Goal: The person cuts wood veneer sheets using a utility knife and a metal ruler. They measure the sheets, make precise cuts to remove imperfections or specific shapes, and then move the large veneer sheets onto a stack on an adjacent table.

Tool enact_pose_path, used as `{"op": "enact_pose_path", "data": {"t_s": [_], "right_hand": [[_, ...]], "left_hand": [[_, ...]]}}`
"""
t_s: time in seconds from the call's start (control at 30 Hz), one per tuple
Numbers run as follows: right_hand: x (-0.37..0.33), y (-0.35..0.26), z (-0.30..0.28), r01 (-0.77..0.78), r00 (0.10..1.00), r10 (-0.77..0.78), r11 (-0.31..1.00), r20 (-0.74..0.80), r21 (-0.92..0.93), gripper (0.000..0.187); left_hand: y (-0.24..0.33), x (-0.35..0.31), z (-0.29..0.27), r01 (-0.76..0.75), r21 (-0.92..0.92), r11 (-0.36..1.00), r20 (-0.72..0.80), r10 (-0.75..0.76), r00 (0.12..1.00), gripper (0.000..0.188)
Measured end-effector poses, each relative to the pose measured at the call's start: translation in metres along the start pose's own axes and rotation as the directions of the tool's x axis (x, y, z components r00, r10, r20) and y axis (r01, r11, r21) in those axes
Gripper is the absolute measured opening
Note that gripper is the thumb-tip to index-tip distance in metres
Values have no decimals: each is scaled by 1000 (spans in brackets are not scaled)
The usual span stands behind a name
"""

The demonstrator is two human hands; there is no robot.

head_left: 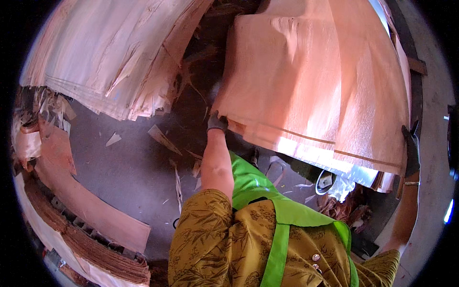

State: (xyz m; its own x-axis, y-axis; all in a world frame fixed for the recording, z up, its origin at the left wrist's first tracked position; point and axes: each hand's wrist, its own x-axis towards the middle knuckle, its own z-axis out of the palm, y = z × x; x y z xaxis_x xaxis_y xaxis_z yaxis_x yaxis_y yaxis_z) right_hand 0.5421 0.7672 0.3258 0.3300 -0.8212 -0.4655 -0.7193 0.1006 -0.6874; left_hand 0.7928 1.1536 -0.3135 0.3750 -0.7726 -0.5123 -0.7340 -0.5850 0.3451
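Observation:
A large, thin, reddish-tan wood veneer sheet (306, 81) spreads rippling across the upper right, on top of a stack. My left hand (217, 122), in a dark glove, is closed on its near left corner. At the near right corner, my right hand (411, 148), gloved too, has its thumb over the sheet's edge and a finger pointing up outside it; the remaining fingers are mostly hidden. Under the sheet's near edge hang whitish, shiny plastic wrapping (342, 186) and a round white-rimmed thing I cannot make out.
Another veneer stack (110, 52) with ragged edges stands at the upper left, across a dark gap. Veneer strips (91, 205) and a bundled stack (91, 244) lie at the lower left. Splinters (162, 138) litter the grey floor (110, 162). Scraps (346, 210) sit below the plastic.

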Motion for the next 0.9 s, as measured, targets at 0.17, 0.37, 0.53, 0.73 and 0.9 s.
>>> {"op": "enact_pose_path", "data": {"t_s": [0.17, 0.37, 0.53, 0.73, 0.9], "right_hand": [[9, 11, -12, 144, 989, -147, 980, -10, -136, 51], [8, 4, 16, 200, 974, -214, 965, -68, -169, 55], [0, -1, 27, 203, 976, -211, 971, -52, -127, 63], [2, -1, 16, 66, 998, -65, 992, 15, -108, 82], [-7, -20, 37, -119, 993, 119, 993, 13, -4, 82]], "left_hand": [[18, 17, -29, -39, -942, -334, 189, -622, 760, 30], [36, -1, -84, -156, -641, -752, 290, -425, 857, 16], [32, -2, -95, -36, -820, -571, 277, -450, 849, 14], [4, 2, -126, 333, -766, 550, -161, -665, 730, 26], [-27, -1, -178, -16, -897, 441, -349, -688, 636, 29]]}}
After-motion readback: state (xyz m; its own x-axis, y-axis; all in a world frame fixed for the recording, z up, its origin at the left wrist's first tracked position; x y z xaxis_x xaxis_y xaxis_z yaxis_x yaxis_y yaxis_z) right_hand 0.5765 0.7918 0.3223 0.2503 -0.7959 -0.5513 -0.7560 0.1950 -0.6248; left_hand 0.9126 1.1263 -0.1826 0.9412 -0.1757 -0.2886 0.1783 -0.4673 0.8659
